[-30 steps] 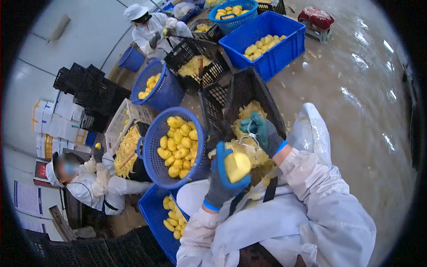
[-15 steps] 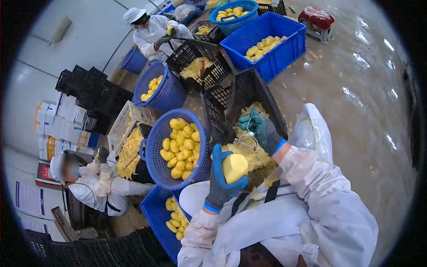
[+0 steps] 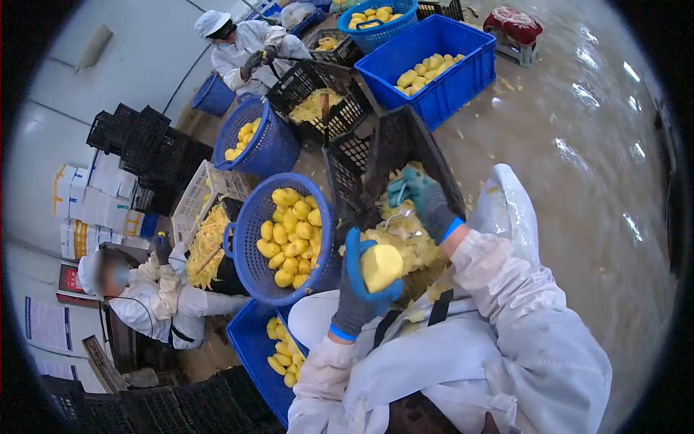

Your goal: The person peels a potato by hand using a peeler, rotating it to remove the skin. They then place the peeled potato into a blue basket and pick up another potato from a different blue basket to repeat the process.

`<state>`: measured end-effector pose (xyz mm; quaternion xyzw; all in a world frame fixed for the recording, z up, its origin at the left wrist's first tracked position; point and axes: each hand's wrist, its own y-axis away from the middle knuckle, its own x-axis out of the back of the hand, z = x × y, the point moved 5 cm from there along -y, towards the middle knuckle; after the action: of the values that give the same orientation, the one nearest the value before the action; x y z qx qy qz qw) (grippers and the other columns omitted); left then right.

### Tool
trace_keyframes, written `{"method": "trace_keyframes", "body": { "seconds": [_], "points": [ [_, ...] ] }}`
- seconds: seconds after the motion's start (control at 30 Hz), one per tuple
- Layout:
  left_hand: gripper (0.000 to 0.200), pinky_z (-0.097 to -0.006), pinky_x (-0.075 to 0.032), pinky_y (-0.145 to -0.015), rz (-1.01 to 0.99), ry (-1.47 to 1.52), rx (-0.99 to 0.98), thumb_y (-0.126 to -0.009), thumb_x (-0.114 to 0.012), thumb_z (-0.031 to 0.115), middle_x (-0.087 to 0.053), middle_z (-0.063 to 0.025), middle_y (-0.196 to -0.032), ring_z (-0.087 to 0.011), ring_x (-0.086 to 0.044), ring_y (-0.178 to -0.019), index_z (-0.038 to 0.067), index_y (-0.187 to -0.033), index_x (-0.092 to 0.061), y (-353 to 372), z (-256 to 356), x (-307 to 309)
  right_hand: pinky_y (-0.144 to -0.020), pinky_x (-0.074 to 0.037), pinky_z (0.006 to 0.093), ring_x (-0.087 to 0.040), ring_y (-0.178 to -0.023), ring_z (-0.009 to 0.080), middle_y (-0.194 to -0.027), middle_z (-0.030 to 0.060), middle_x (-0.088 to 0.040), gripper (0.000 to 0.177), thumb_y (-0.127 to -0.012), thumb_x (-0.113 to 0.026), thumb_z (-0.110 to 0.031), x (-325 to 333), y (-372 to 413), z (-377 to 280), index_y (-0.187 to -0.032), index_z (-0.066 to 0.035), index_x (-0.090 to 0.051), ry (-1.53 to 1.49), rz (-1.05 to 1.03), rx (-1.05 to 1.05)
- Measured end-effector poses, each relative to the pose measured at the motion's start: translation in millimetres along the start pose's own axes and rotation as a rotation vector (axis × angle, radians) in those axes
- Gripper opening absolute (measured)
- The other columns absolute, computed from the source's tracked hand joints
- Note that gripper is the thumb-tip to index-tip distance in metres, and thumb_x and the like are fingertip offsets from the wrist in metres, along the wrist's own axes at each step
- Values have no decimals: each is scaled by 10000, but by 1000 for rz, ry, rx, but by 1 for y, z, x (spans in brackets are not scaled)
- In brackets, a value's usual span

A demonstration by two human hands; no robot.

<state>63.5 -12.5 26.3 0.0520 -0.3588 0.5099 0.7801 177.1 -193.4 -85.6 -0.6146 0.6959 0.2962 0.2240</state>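
Note:
My left hand (image 3: pixel 359 296), in a grey and blue glove, is wrapped round a large pale-yellow peeled potato (image 3: pixel 381 267) with flat cut facets. In my right hand (image 3: pixel 428 201), gloved in grey and green, is a wire-framed peeler (image 3: pixel 402 219), its head just above and right of the potato, apart from it. Under both hands lies a heap of wet peelings (image 3: pixel 421 249), spilling from a black crate (image 3: pixel 417 137) tipped towards my lap.
On my left stand a blue basket of potatoes (image 3: pixel 243 249) and a blue bin (image 3: pixel 249 334) with more. Another blue bin (image 3: pixel 463 83) sits ahead, near a stool (image 3: pixel 515 32). Two co-workers in white, one ahead (image 3: pixel 242 50) and one at left (image 3: pixel 148 304), sit by crates. Wet floor (image 3: pixel 578 181) spreads rightward.
The potato has turned in my left hand, showing a rounder side. My right hand has tilted the peeler, so its head points more to the right. The view has shifted slightly.

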Motion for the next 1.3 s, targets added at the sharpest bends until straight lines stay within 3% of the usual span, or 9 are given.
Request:
{"method": "trace_keyframes", "body": {
  "seconds": [0.17, 0.23, 0.53, 0.57, 0.73, 1.03, 1.07, 1.13, 1.3],
  "points": [
    [1051, -409, -425, -955, -43, 116, 30, -665, -794, 188, -489, -193, -1229, -321, -516, -1112, -36, -1457, -139, -7, -8, -9, -656, -525, 320, -638, -674, 198, -783, 114, -661, 340, -961, -504, -320, -86, 63, -24, -828, -24, -607, 167, -388, -125],
    [1050, -399, -430, -955, -40, 44, 62, -664, -792, 176, -482, -194, -1248, -313, -518, -1115, -31, -1458, -138, -8, 2, -4, -668, -519, 313, -637, -674, 196, -783, 112, -661, 340, -960, -506, -320, -50, 27, 3, -817, -28, -602, -192, -325, -203],
    [1067, -392, -438, -950, -27, 61, 30, -666, -795, 184, -485, -190, -1220, -306, -524, -1107, -17, -1465, -118, -4, 9, 3, -677, -518, 317, -625, -675, 183, -836, 105, -665, 251, -942, -549, -264, -13, 3, -6, -952, -20, -604, 216, -140, 195],
    [1061, -391, -439, -948, -26, 39, -6, -669, -792, 185, -484, -190, -1222, -306, -525, -1105, -15, -1465, -119, -4, 9, 7, -701, -511, 294, -621, -667, 170, -829, 89, -665, 303, -940, -553, -303, -5, -5, -10, -952, -6, -614, -231, -63, -73],
    [1039, -391, -434, -955, -18, 124, 16, -669, -777, 174, -484, -189, -1223, -311, -522, -1109, -32, -1457, -132, -9, 11, 3, -709, -510, 294, -631, -721, 168, -836, 94, -664, 410, -970, -465, -394, -65, 54, -14, -945, -17, -623, -3, -357, -128],
    [1012, -385, -420, -983, 54, 127, -2, -638, -771, 120, -479, -177, -1253, -304, -514, -1132, -52, -1444, -184, -10, 23, 11, -719, -520, 323, -645, -737, 181, -851, 111, -662, 416, -974, -491, -359, -44, 41, -52, -939, 37, -613, -355, -188, -12],
    [996, -383, -417, -989, 72, 133, -4, -643, -763, 114, -480, -174, -1258, -304, -513, -1137, -48, -1444, -193, -10, 23, 11, -719, -523, 321, -649, -746, 186, -863, 109, -667, 402, -974, -489, -352, -28, 26, -42, -945, 26, -622, 46, -183, 37],
    [909, -387, -445, -962, 85, 544, 183, -706, -719, 218, -473, -166, -1281, -295, -510, -1153, -15, -1438, -233, -7, 13, 8, -720, -530, 317, -658, -765, 196, -887, 103, -677, 375, -974, -487, -338, 13, -5, -20, -957, 4, -640, 848, -163, 141],
    [725, -414, -534, -848, 152, 1464, 608, -874, -541, 539, -443, -166, -1355, -291, -504, -1188, 82, -1405, -354, 9, -20, -13, -799, -511, 324, -648, -849, 210, -999, 138, -658, 297, -956, -518, -281, -9, 23, -58, -1030, -1, -582, 160, -138, 115]
  ]
}}
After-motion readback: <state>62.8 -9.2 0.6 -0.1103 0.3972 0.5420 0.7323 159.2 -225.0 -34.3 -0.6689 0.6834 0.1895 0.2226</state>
